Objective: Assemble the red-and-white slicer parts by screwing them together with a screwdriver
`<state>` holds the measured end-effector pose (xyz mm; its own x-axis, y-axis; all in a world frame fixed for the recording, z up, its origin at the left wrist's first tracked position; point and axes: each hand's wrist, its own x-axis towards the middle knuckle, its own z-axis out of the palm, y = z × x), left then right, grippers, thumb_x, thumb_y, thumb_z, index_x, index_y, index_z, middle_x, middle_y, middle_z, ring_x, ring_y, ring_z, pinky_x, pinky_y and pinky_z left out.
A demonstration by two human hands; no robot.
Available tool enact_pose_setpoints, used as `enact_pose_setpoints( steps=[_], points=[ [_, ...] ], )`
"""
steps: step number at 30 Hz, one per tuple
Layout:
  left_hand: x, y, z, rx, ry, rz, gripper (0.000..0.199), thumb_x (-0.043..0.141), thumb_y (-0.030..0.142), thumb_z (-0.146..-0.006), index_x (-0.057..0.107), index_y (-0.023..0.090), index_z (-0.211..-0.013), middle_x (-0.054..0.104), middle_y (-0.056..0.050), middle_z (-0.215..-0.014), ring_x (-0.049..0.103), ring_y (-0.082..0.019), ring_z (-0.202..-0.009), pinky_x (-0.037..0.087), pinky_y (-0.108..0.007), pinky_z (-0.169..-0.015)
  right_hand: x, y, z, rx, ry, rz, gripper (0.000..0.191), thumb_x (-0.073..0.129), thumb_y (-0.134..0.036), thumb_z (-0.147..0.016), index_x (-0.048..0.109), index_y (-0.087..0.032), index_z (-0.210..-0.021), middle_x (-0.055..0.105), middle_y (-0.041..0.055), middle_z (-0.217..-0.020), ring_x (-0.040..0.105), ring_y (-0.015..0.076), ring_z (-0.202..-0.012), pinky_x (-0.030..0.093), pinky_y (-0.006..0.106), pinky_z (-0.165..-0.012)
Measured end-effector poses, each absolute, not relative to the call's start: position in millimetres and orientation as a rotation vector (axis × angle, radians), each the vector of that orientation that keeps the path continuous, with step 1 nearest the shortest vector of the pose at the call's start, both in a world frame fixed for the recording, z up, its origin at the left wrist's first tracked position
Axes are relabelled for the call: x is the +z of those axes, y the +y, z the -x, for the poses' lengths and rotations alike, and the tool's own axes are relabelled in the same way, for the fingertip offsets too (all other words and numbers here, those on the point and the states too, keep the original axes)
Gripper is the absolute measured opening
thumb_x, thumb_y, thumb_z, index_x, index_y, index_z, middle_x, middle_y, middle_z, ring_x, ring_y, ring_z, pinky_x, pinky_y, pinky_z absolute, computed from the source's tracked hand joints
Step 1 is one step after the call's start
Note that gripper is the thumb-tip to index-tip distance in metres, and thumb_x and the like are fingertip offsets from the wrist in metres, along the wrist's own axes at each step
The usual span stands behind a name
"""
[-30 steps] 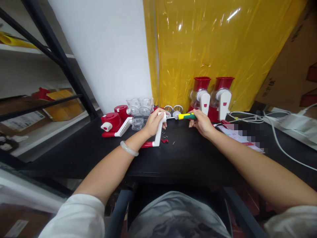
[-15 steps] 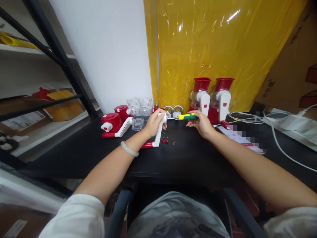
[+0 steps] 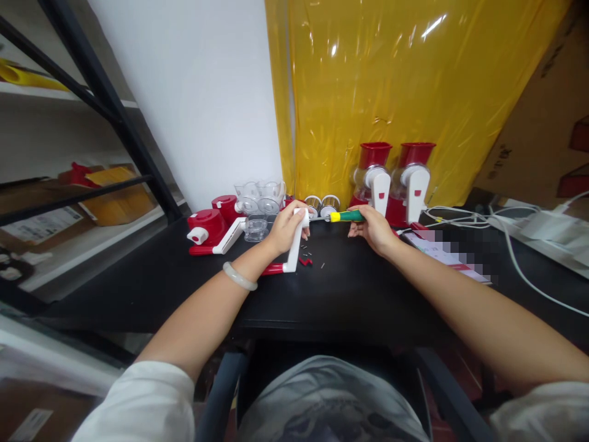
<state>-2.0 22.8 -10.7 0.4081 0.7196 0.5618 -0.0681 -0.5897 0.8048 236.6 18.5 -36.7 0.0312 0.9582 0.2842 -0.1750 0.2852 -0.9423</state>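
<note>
1. White plastic crank arm [image 3: 293,248] with a red grip [image 3: 275,269], held leaning slightly, its rounded hub [image 3: 306,217] uppermost, grip extending left at the bottom.
2. Screwdriver [image 3: 346,216] with a yellow-and-green handle, held nearly level, metal shaft pointing left toward the hub; whether they touch is hard to see.

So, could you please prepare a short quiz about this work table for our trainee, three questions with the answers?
1. The left hand holds: a) a clear plastic cup; b) a white plastic crank with a red end; c) a white cable.
2. True or false: the screwdriver with a yellow-and-green handle, in the right hand, points its metal shaft towards the left hand.
3. How many tall red-and-white plastic machines stand in front of the yellow plastic sheet?

Key: 1. b; 2. true; 3. two.
</note>
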Motion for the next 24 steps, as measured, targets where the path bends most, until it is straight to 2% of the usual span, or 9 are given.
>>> enact_pose_setpoints(
  steps=[14,24],
  points=[
    [-11.1,23.1,2.9,1.265,0.587,-1.894,0.034,0.048,0.049,-0.092,0.056,0.016,-0.097,0.059,0.002,-0.060,0.059,-0.011,-0.048,0.048,-0.021,-0.045,-33.1,16.5,-234.8,0.993,-1.229,0.908,0.040,0.056,-0.060,-0.082,0.056,-0.021,-0.088,0.053,-0.0045,-0.049,0.054,0.0121,-0.039,0.039,0.024,-0.040],
    [-11.0,22.3,1.8,1.266,0.576,-1.877,0.036,0.049,0.050,-0.091,0.056,0.015,-0.097,0.059,0.002,-0.060,0.059,-0.011,-0.048,0.048,-0.021,-0.045,-35.2,17.7,-235.8,1.046,-1.186,0.872,0.040,0.059,-0.060,-0.080,0.058,-0.020,-0.086,0.049,-0.0058,-0.048,0.050,0.0100,-0.037,0.039,0.023,-0.038]
  ],
)
